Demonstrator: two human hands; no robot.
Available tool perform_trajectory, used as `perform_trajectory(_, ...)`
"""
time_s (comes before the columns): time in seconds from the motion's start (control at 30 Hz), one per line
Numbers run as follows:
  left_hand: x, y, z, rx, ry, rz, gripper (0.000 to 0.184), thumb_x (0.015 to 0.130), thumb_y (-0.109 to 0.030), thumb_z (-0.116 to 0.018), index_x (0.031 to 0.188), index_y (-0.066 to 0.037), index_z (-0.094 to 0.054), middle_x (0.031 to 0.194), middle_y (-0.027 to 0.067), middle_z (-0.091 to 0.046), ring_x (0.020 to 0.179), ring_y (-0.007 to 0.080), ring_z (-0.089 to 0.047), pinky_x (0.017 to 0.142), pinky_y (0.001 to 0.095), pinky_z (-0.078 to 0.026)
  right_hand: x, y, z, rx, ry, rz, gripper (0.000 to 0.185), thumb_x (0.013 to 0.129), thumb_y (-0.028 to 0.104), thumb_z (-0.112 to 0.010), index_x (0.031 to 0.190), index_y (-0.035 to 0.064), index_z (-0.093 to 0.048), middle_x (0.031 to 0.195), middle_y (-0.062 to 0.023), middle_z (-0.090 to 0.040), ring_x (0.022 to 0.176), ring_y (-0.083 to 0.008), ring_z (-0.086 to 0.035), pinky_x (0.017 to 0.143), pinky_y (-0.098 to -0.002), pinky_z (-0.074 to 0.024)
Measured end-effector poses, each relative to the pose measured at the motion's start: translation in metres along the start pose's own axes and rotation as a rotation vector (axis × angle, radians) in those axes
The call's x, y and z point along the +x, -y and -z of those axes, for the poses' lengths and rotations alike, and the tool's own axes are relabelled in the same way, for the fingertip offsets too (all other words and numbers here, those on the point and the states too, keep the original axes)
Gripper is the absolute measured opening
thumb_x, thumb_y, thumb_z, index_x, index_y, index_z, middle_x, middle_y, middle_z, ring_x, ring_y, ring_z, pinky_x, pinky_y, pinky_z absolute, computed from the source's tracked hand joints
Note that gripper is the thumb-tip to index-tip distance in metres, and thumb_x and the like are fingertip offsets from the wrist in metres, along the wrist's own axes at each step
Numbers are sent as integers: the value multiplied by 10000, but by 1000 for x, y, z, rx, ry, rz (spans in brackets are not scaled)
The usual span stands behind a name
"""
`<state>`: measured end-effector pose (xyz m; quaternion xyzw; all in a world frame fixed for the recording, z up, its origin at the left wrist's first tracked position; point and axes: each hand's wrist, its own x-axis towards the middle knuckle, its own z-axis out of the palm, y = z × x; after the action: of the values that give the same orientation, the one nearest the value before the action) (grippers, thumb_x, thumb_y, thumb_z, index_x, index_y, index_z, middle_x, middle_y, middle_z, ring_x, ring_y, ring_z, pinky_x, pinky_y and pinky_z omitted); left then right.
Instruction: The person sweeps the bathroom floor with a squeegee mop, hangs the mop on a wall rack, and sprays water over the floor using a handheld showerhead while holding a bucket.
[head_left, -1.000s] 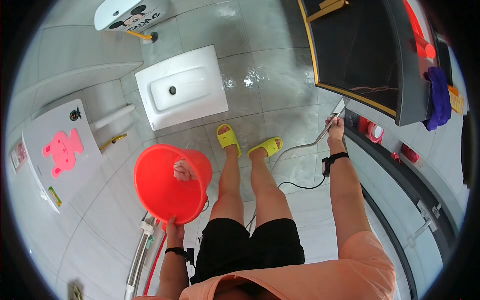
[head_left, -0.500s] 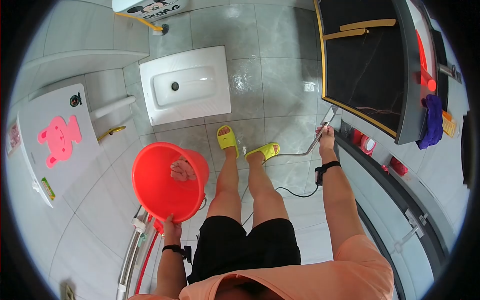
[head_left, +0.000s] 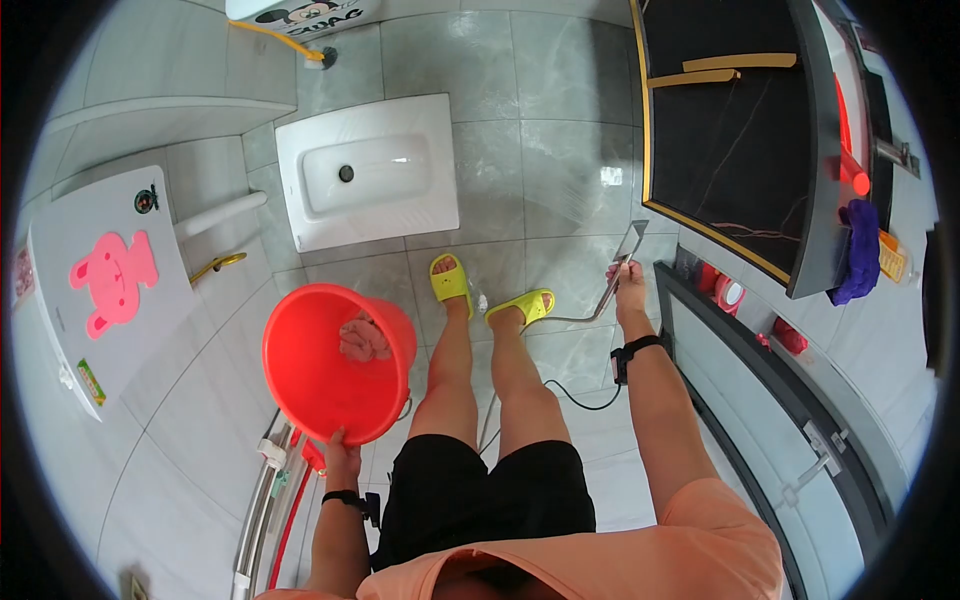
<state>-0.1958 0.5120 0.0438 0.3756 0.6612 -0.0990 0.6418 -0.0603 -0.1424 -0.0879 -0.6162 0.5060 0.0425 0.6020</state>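
Observation:
My left hand grips the near rim of a red bucket, which is tilted so its inside shows. A crumpled pink cloth lies inside the bucket against its wall. On the right, my right hand is closed round the handle of a silver shower head. A metal hose runs from the handle back past my feet. Yellow-green slippers are on my feet, on the grey tiles.
A white squat toilet is set in the tiled floor. A dark cabinet stands at upper right, with a purple cloth beside it. Poles lean at lower left. A glass door is at right.
My right hand has moved left and slightly down with the shower head, away from the cabinet. The view has shifted a little. My left hand still holds the bucket.

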Motion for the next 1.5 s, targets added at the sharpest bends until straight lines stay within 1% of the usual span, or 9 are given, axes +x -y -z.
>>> perform_trajectory(0.27,-5,2,-7,-7,-22,-39,453,836,30,-575,1269,-42,-464,1218,116,-590,1075,255,-610,924,391,-541,-26,-6,14,67,6,1,121,1002,148,-431,1058,61,-496,894,-54,-607,786,-145,-589,760,-287,-498)
perform_trajectory(0.5,-11,0,-13,-27,0,10,425,858,22,-548,1267,-56,-463,1204,113,-593,1068,258,-615,911,394,-546,-54,-22,56,7,-158,217,133,1003,146,-432,1100,62,-470,973,-68,-583,877,-166,-575,849,-324,-478)
perform_trajectory(0.57,-8,1,-12,-21,-18,10,400,875,18,-528,1263,-55,-463,1187,108,-597,1053,257,-622,891,396,-553,-62,-11,53,-118,-199,275,138,1003,143,-432,1098,50,-469,973,-67,-579,886,-164,-572,861,-321,-469)
perform_trajectory(0.77,-3,0,-10,-25,69,-10,398,880,8,-531,1268,-48,-459,1203,122,-584,1077,272,-607,913,419,-538,-64,8,13,-223,-169,322,134,994,128,-452,1084,33,-485,946,-64,-580,878,-145,-574,852,-309,-467)
perform_trajectory(0.87,2,1,-10,-19,47,40,438,874,12,-518,1303,-36,-441,1260,108,-568,1139,269,-572,981,411,-497,-58,8,-14,-249,-95,337,131,989,119,-460,1080,29,-490,923,-62,-586,854,-142,-580,827,-298,-474)
perform_trajectory(1.03,9,-2,-14,-70,29,51,421,880,-5,-528,1292,-31,-447,1253,123,-567,1130,262,-578,964,401,-508,-80,14,-66,-295,71,288,110,976,89,-458,1053,16,-486,923,-85,-609,837,-154,-597,801,-289,-482)
perform_trajectory(1.3,22,4,2,-147,-16,65,421,881,1,-531,1288,-61,-443,1216,109,-568,1076,251,-598,872,370,-554,-98,27,-81,-249,108,180,112,980,97,-455,1057,18,-476,922,-80,-603,831,-151,-593,808,-295,-490)
perform_trajectory(1.43,20,7,-4,-156,-28,24,431,881,-5,-544,1295,-62,-440,1223,112,-559,1087,257,-591,878,379,-549,-61,60,-75,-230,-21,327,133,985,122,-467,1067,18,-465,913,-71,-582,809,-154,-586,795,-296,-501)
perform_trajectory(1.5,13,4,-8,-171,-60,41,435,882,-5,-545,1300,-58,-436,1231,115,-556,1093,261,-588,896,390,-541,-40,79,-72,-211,-194,382,139,984,120,-469,1068,10,-465,920,-80,-580,808,-157,-584,788,-299,-503)
